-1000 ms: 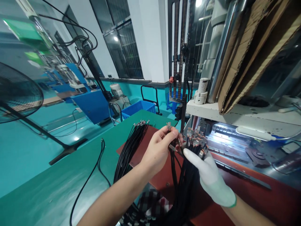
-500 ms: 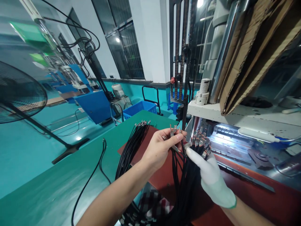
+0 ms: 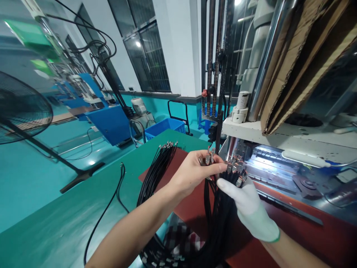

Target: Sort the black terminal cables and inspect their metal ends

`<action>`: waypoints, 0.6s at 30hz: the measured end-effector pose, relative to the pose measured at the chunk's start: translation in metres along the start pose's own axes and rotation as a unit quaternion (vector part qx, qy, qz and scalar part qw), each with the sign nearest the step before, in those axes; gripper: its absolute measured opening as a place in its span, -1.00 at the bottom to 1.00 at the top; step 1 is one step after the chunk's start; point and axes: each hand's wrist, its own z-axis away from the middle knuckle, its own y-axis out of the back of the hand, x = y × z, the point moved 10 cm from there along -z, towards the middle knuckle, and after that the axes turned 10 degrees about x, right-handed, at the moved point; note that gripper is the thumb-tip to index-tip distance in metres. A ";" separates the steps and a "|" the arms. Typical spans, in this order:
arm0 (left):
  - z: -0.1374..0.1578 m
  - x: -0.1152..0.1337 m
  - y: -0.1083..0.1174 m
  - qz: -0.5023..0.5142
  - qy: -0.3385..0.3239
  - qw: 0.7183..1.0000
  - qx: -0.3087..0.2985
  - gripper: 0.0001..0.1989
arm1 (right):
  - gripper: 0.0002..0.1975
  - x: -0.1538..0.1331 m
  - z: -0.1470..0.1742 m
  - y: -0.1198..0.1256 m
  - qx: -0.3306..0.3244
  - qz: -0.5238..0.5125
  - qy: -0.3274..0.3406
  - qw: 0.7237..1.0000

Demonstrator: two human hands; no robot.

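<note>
A thick bundle of black cables (image 3: 225, 208) with metal connectors at its upper end is gripped by my right hand (image 3: 248, 208), which wears a white glove. My bare left hand (image 3: 195, 171) is closed around a few cable ends with metal connectors (image 3: 208, 159). Its thumb reaches across to the connectors of the right-hand bundle. The cables from both hands hang down together over the red-brown mat. To the left, another bundle of black cables (image 3: 156, 175) lies on the table, its connector ends pointing away from me. More connector ends (image 3: 164, 259) show near my lap.
A press machine (image 3: 279, 137) with a lit metal bed stands at the right, cardboard (image 3: 295, 70) leaning on it. One looped black cable (image 3: 118, 186) lies on the green table (image 3: 55, 227). Beyond are a blue cart (image 3: 167, 127) and a standing fan (image 3: 22, 108).
My left hand has shifted slightly right, its thumb now at the right-hand bundle's connectors. The connectors in its fingers have drawn closer together. My right hand stays nearly in place.
</note>
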 end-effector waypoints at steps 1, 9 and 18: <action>0.000 -0.001 0.003 -0.001 -0.004 1.000 0.007 -0.74 | -0.66 0.001 0.000 0.001 0.005 -0.009 -0.006 1.000; 0.001 0.001 0.011 0.014 -0.052 0.998 0.025 -0.83 | -0.67 0.002 0.000 -0.003 0.010 -0.051 -0.043 0.998; -0.002 -0.006 0.007 0.031 -0.031 0.998 0.038 -0.76 | -0.61 0.006 -0.003 -0.003 0.003 -0.080 -0.068 0.995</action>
